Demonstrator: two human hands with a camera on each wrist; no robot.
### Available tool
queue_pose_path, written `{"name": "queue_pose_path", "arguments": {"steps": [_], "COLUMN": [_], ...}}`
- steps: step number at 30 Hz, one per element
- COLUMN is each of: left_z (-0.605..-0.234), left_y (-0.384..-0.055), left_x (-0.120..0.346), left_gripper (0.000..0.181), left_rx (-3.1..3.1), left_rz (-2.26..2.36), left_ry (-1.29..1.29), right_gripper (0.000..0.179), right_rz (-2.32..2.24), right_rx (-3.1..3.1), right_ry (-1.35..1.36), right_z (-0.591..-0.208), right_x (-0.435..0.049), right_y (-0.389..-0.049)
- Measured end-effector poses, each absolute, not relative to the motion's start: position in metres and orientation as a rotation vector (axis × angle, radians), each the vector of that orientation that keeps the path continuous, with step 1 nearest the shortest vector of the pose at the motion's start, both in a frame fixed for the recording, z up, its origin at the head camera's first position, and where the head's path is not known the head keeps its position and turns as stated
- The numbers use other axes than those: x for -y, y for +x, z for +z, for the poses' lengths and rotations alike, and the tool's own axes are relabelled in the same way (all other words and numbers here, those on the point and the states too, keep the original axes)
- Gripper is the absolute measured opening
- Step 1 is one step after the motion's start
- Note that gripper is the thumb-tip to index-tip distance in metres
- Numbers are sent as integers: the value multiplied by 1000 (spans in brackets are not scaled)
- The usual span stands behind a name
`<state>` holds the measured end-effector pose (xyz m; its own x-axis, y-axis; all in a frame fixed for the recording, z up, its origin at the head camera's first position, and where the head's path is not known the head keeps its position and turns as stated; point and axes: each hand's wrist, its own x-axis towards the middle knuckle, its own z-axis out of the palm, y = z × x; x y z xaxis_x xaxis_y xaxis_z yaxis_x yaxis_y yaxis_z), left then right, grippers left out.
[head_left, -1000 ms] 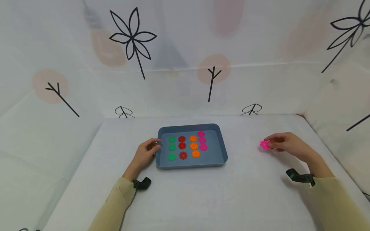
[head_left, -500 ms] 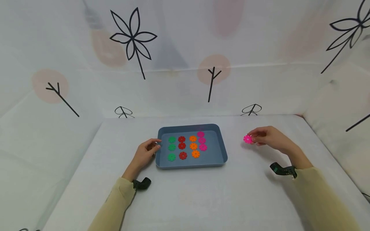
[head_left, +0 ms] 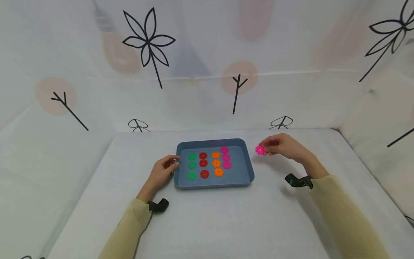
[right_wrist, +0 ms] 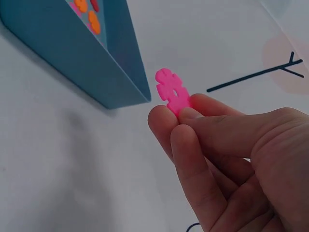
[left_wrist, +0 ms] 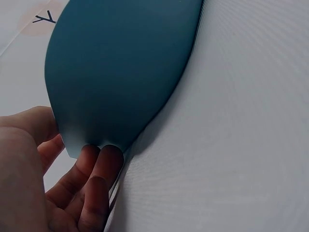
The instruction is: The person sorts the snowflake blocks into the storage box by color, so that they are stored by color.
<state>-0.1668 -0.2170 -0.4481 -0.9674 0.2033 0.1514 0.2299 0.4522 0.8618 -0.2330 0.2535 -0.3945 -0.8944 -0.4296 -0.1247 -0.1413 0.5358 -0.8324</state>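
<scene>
A pink interlocking disc (head_left: 260,150) with a notched edge and a slotted centre is pinched between the thumb and fingers of my right hand (head_left: 284,145), just right of the tray. In the right wrist view the disc (right_wrist: 174,91) stands tilted beside the tray's corner. The blue-grey tray (head_left: 239,180) holds columns of similar discs: three green (head_left: 192,164), three red (head_left: 203,163), three orange (head_left: 216,163) and three pink (head_left: 226,157). My left hand (head_left: 161,172) grips the tray's left side, with fingertips (left_wrist: 110,159) against the outer wall in the left wrist view.
The tray stands on a white cloth-covered table (head_left: 213,223). A pale cloth backdrop (head_left: 200,100) with printed plants rises behind the table and at both sides. Each wrist wears a dark strap (head_left: 299,181) below a yellowish sleeve (head_left: 346,212).
My right hand has carried the pink disc leftward and slightly farther back, from the table's right side to near the tray's right rim. The left hand, tray and other discs stay put.
</scene>
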Motion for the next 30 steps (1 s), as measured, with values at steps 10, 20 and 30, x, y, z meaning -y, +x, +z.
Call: {"name": "queue_pose_path", "arguments": {"steps": [10, 20, 30], "left_z": [-475, -479, -473], "left_y": [-179, -181, -178], "left_x": [225, 227, 226], "left_gripper": [32, 29, 30], "left_rx": [2632, 2602, 2613], "left_rz": [-1629, -1644, -1650], "left_ry": [-364, -391, -384], "right_gripper": [23, 20, 18], "right_rz": [-1269, -1237, -1224], "right_rx": [-2355, -2308, -2228], "right_ry": [-596, -717, -749], "right_z": [-398, -395, -402], "right_x": [-219, -181, -152], "right_y": [-248, -252, -262]}}
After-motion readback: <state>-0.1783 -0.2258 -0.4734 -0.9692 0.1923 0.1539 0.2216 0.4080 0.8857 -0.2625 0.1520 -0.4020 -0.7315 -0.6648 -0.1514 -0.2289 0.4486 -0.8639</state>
